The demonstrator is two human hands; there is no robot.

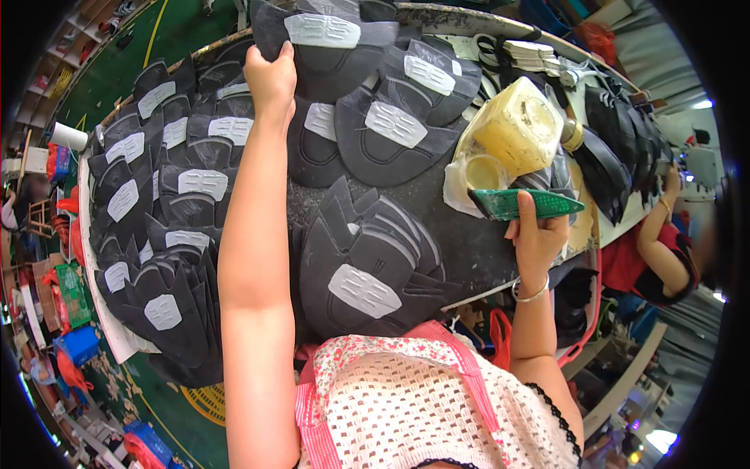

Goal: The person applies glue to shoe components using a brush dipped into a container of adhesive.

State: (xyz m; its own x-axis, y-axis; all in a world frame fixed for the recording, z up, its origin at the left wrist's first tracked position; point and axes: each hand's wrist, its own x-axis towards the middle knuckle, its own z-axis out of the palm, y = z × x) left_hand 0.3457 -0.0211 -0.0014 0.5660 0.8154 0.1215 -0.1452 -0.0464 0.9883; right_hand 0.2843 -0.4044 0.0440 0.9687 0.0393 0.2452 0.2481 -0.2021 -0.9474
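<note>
My left hand (271,76) reaches to the far part of the table, its fingers closed at the left edge of a black shoe-upper piece (344,66) with a white patch (323,30). In my right hand (537,238) is a flat green tool (547,203) with a darker left end; its exact kind is unclear. That tool is held just in front of a yellowed, glue-smeared plastic container (516,129) and a small round cup (484,172). Between my arms lies a fanned stack of black upper pieces (367,258); further patched pieces (398,129) lie beyond it.
Overlapping rows of black patched pieces (183,184) cover the table's left side. At the back right are scissors (491,51), a white stack (531,56) and more black pieces (609,117). Another person (652,250) in red works at the right. A white roll (69,137) sits at the left edge.
</note>
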